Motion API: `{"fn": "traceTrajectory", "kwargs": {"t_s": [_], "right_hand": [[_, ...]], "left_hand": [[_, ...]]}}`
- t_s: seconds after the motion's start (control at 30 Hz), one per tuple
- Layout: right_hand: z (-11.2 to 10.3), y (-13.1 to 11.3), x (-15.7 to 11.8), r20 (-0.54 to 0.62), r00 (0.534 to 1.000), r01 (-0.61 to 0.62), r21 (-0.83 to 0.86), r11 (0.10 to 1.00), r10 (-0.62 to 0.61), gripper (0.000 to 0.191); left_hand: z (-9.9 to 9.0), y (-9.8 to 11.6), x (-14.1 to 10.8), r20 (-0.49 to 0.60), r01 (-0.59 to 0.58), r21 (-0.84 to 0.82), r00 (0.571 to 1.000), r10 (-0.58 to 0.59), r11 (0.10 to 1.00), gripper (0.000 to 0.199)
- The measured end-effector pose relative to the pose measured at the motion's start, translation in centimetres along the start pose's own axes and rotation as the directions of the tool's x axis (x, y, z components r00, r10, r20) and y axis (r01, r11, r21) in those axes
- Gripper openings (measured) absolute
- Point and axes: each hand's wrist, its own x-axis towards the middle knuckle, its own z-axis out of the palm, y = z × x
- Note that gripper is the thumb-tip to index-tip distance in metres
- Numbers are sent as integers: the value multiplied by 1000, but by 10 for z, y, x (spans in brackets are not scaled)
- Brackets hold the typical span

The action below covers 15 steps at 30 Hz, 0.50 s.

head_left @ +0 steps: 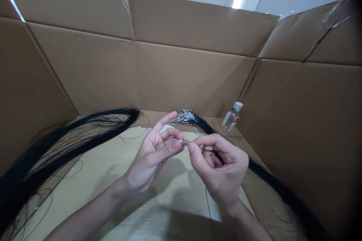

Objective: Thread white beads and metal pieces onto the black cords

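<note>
Near the centre, my left hand pinches a small white connector between thumb and a finger, its index finger stretched upward. Close on its right, my right hand has thumb and index finger closed on a thin dark wire beside the connector. The short stretch between the two hands looks reddish and dark. A thin dark wire hangs below my right hand. Behind the hands lies a pile of small white connectors at the end of a black wire bundle running to the lower right.
Another thick black wire bundle curves across the left side, with loose strands. A clear bottle with a white cap stands at the back right. Cardboard walls surround the pale work surface. Something white shows behind my left hand.
</note>
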Motion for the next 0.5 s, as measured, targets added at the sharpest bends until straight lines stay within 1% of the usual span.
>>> {"fn": "traceTrajectory", "kwargs": {"t_s": [0.27, 0.5], "right_hand": [[-1, 3, 1, 29, 999, 14, -7, 1000, -14, 11], [-1, 2, 0, 21, 999, 29, -27, 999, -29, 10]], "left_hand": [[0, 2, 2, -29, -13, -10, 1000, 12, 1000, 72], [-1, 3, 1, -38, -20, 4, 999, 20, 1000, 76]]}}
